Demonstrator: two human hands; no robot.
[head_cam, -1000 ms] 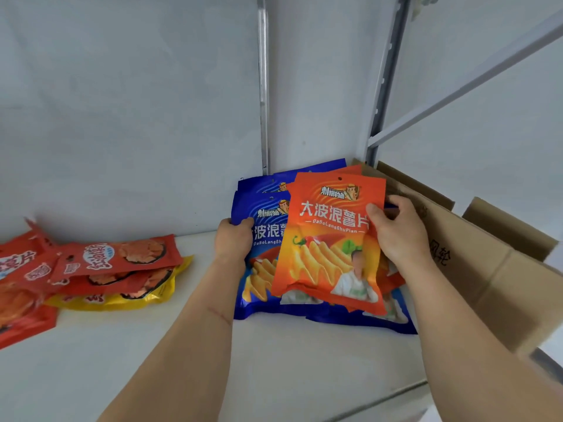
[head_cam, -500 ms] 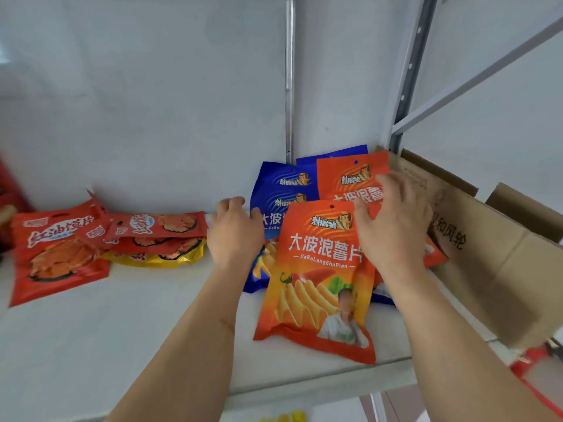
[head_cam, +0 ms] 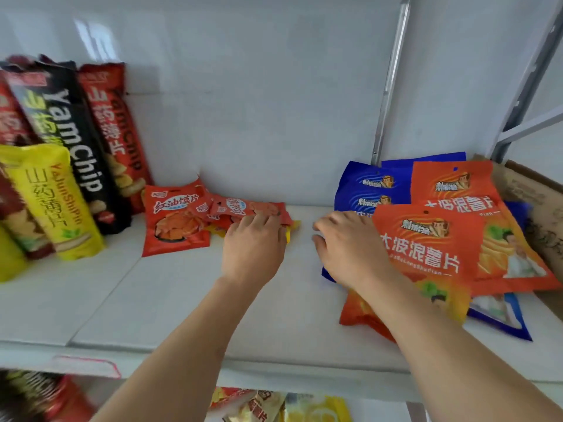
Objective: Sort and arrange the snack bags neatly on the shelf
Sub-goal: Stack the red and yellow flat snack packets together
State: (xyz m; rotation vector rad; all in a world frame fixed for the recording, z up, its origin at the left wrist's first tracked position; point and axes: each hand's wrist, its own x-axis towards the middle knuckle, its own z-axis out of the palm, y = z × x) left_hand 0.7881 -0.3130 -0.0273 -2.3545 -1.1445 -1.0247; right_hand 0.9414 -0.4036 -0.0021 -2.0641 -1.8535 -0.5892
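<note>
On the white shelf [head_cam: 152, 293] lies a loose pile of orange chip bags [head_cam: 426, 245] over blue chip bags [head_cam: 365, 184] at the right. A heap of small red bags [head_cam: 240, 205] sits at the middle back, with a larger red bag [head_cam: 173, 217] beside it and a yellow bag [head_cam: 293, 230] peeking out underneath. My left hand [head_cam: 253, 245] reaches forward, its fingertips touching the near edge of the small red bags. My right hand [head_cam: 344, 245] hovers at the left edge of the orange and blue pile, fingers loosely spread and holding nothing.
Tall Yam Chip bags [head_cam: 76, 141] and a yellow tall bag [head_cam: 45, 196] stand leaning at the left. A cardboard box [head_cam: 530, 193] stands at the far right. A metal upright [head_cam: 390, 86] runs up the back wall. More snack bags [head_cam: 274, 406] lie on the shelf below.
My right hand has let go of the orange bags and come left off the pile. My left hand has moved left from the blue bags to the small red bags. The view has swung left.
</note>
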